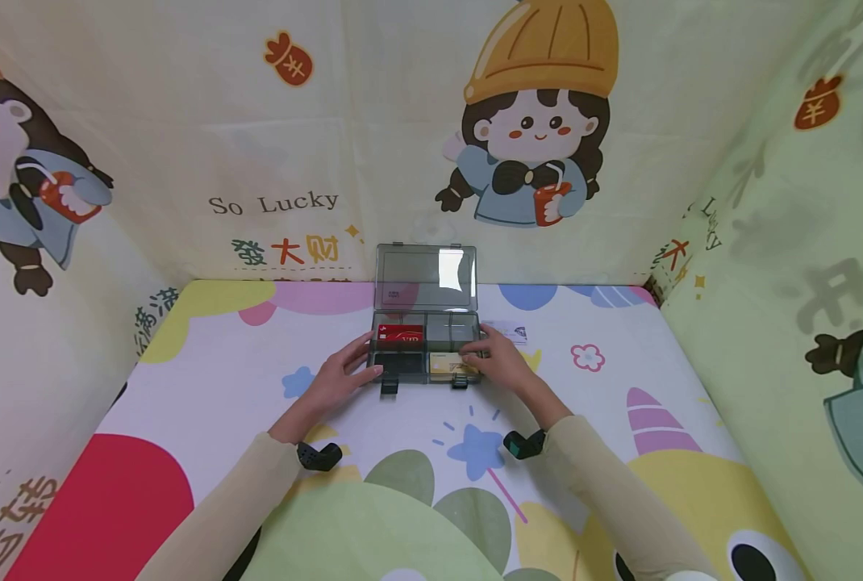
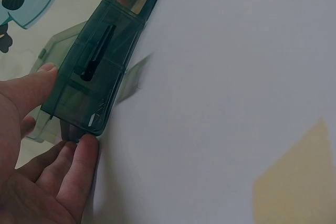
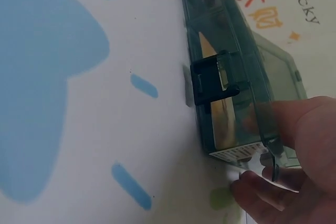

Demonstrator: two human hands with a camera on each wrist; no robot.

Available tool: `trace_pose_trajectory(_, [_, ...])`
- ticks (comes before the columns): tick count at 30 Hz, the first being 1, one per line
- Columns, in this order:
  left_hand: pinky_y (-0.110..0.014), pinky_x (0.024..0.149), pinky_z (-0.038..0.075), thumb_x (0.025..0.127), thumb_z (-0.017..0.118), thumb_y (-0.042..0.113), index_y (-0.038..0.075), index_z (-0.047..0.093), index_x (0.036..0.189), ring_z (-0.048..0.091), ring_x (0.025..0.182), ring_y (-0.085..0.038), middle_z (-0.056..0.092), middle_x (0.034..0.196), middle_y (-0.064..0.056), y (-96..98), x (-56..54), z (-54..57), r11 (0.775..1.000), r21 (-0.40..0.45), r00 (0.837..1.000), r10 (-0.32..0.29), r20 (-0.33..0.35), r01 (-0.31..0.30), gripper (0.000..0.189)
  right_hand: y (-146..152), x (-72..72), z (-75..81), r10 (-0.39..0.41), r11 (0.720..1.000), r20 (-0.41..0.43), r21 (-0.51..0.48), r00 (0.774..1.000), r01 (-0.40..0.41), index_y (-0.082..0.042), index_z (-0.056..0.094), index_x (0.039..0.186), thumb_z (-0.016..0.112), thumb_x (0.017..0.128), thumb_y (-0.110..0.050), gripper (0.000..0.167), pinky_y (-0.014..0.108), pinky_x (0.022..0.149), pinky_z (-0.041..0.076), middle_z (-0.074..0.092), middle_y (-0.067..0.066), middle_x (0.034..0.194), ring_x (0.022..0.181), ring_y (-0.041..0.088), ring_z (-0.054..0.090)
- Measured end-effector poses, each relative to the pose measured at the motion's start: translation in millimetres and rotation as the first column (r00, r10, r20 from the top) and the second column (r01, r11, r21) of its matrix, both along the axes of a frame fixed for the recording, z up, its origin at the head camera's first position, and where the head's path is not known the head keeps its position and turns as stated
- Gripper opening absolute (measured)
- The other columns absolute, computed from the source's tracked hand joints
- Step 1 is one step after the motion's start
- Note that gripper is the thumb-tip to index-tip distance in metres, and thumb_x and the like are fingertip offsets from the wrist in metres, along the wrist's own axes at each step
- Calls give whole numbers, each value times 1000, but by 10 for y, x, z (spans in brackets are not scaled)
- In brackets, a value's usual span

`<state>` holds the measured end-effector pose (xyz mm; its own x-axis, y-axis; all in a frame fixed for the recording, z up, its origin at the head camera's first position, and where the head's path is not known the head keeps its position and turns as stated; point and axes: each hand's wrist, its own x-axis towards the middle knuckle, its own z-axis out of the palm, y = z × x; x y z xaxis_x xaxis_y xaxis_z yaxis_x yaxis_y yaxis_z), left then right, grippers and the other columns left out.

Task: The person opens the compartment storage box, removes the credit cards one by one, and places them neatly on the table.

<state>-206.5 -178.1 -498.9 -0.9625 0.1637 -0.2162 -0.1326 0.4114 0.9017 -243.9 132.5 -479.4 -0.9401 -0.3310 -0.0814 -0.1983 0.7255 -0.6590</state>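
Observation:
A grey-tinted clear plastic compartment box (image 1: 427, 343) lies on the table, its lid (image 1: 420, 278) raised at the back. A red VIP card (image 1: 401, 333) lies in the back-left compartment, a black card (image 1: 399, 363) in the front-left one. In the front-right compartment is a gold card (image 1: 448, 364). My left hand (image 1: 340, 375) grips the box's left end, thumb at the front corner and fingers along the side. My right hand (image 1: 502, 361) holds the right end, its thumb inside over the gold card and its fingers outside the wall, as the right wrist view shows.
A pale printed card (image 1: 507, 331) lies on the table right of the box. Two latches, a left latch (image 1: 389, 388) and a right latch (image 1: 460, 382), hang at the box's front. A patterned cloth wall (image 1: 402, 161) stands behind the table.

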Motion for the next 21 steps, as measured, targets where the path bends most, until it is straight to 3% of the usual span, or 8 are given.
trace_pose_trajectory(12, [-45,110,41,93,65,29,35,27,152,31,146,-29,31,158,-11,-19,-1,-9,1000,12,999,-25,-26,26,71,-48,-25,31,-3,998,-9,56,1000,4,-9,75,102,68,90,-18,17,57,118,24,34,24,153,146,41,24])
trace_pose_trajectory(21, [-47,111,39,93,65,29,31,25,154,30,146,-32,28,159,-15,-16,0,-19,999,34,999,-33,-30,34,73,-23,-38,21,-30,999,-2,12,1000,30,-8,75,102,66,91,-19,18,57,119,22,35,23,153,146,40,26])
